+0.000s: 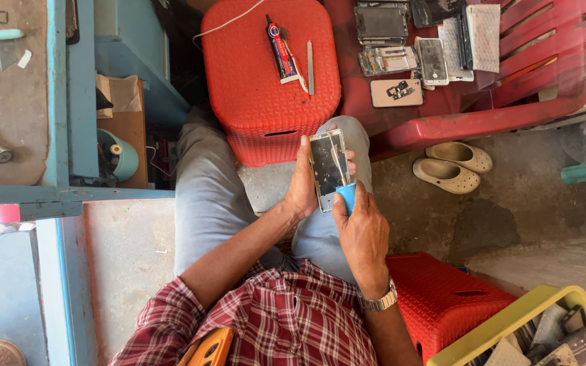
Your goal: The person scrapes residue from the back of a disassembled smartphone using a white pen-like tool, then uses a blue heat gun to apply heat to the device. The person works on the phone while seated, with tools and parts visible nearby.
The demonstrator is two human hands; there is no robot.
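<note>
Checked shirt [272, 318] nearest, wristwatch [379, 299] beside. Left hand [302, 186] clasped around opened phone [327, 169] over lap, back already off. Right hand [361, 227] gripping blue-handled tool [346, 193], tip inside. Glue tube [281, 51] untouched near red stool's [266, 102] far edge; reassembly seemingly left.

In front of your knees, a red woven-pattern plastic stool [266, 74] is carrying 1 red-and-white glue tube [281, 51] and 1 thin grey metal strip [310, 66], lying side by side but apart. To its right, the seat of a red slatted plastic chair [510, 112] is holding several opened phone bodies [388, 59], a white smartphone [433, 61] and a beige back cover [396, 93], crowded close together. The stained grey concrete floor [530, 203] is bearing both pieces of furniture, a pair of cream rubber clogs [452, 166] just beside the chair, and a second red plastic stool [442, 298] near your right elbow.
</note>
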